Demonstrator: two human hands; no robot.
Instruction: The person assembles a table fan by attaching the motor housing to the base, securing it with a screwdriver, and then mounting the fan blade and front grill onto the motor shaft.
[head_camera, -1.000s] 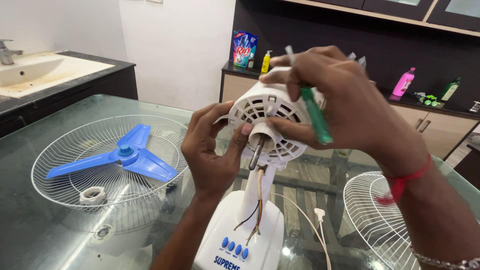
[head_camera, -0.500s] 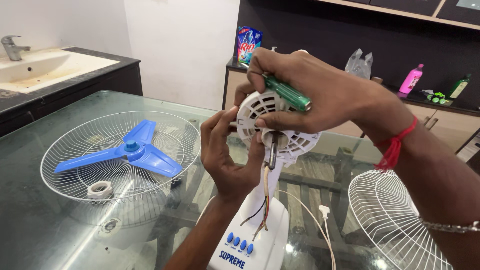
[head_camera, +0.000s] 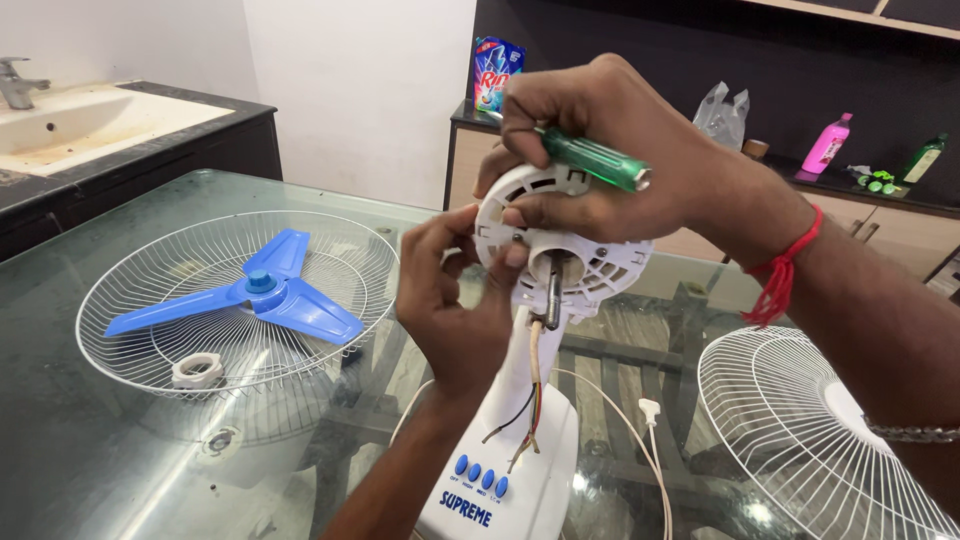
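Glass counter (head_camera: 120, 440) carries a white vented plastic fan motor housing (head_camera: 560, 255), upright; left hand (head_camera: 455, 300) pinches its side, right hand (head_camera: 610, 165) clamps its top, fingers closed around a green-handled screwdriver (head_camera: 595, 162) lying crosswise.

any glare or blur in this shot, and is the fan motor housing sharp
Head view: bright glare patches on the glass table; the white motor housing and green screwdriver are sharp, both hands crisp; the shelf bottles behind look slightly soft; daylight is even, shadows faint.

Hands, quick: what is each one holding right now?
Left hand: closed, gripping the left edge of the white round vented plastic fan motor housing.
Right hand: closed on the green-handled screwdriver, fingers also pressing the housing.
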